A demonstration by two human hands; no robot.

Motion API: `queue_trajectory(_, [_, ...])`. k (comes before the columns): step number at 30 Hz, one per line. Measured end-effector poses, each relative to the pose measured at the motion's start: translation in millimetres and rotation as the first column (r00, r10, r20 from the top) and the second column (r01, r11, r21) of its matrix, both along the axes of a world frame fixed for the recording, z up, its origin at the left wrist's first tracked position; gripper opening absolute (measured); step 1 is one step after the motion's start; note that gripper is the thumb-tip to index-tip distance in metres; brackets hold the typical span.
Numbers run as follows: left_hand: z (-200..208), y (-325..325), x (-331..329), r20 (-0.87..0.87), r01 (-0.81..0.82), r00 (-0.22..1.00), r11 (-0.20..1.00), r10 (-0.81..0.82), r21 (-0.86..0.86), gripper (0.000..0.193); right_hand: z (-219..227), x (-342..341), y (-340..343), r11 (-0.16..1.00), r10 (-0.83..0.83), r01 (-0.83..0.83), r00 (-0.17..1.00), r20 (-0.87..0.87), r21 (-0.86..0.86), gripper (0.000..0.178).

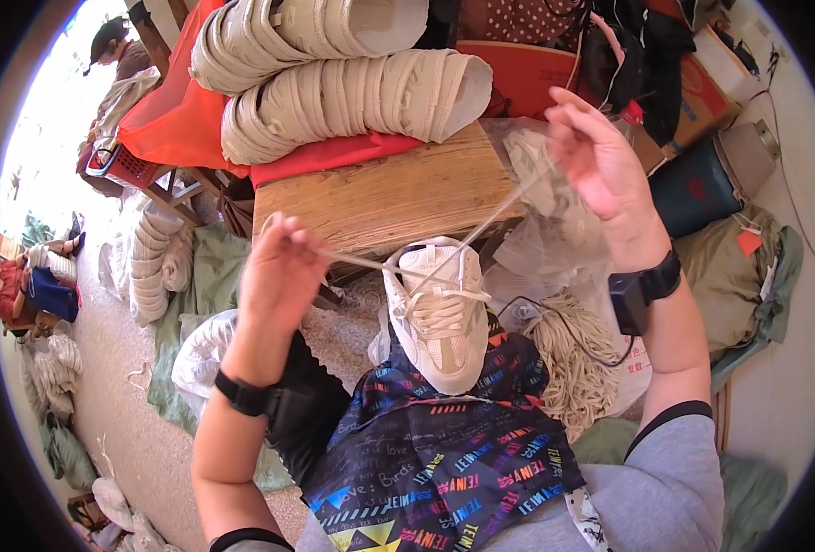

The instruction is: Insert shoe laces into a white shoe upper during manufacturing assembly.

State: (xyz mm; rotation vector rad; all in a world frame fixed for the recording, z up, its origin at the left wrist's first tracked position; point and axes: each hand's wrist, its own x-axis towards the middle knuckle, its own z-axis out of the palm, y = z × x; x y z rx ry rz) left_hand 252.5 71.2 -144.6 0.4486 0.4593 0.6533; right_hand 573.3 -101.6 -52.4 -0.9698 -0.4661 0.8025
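Observation:
A beige sneaker (pixel 437 336) rests on my lap over a dark, colourfully printed apron (pixel 444 460), its toe toward me. Cream laces criss-cross its tongue. From its upper eyelets one end of the shoelace (pixel 371 263) runs left to my left hand (pixel 286 276), whose fingers are closed in a pinch on it. The other end stretches up and right, taut, to my right hand (pixel 596 156), raised higher. That hand is slightly blurred, its index finger extended, with the lace between thumb and fingers.
Ahead stands a wooden bench (pixel 389 193) bearing two rows of nested beige shoe uppers (pixel 361 101). A bundle of loose laces (pixel 568 363) lies at my right. Clear plastic bags (pixel 541 248) sit beside the bench. More stacked uppers (pixel 145 262) are on the floor at left; a person (pixel 122 64) is beyond.

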Motion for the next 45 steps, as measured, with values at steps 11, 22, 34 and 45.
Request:
queue_trajectory(11, [-14,58,-84,-0.437,-0.282,0.801,0.901,0.41,0.328,0.02,-72,48,-67,0.835,-0.187,0.546,0.393,0.9,-0.065,0.026])
queue_trajectory(22, [-40,-62,14,-0.564,0.416,0.823,0.744,-0.063,0.524,0.023,-117,-87,-44,0.837,0.443,0.037,0.54,0.716,-0.546,0.012])
queue_trajectory(34, [-47,-73,10,-0.821,0.673,0.57,0.562,0.021,0.481,0.022,-95,-94,-27,0.815,0.561,0.241,-0.098,0.822,-0.528,0.015])
queue_trajectory(45, [-36,-73,22,-0.818,0.719,0.545,0.4,0.184,0.569,0.025,-88,-94,-17,0.727,0.684,0.15,-0.242,0.688,-0.67,0.026])
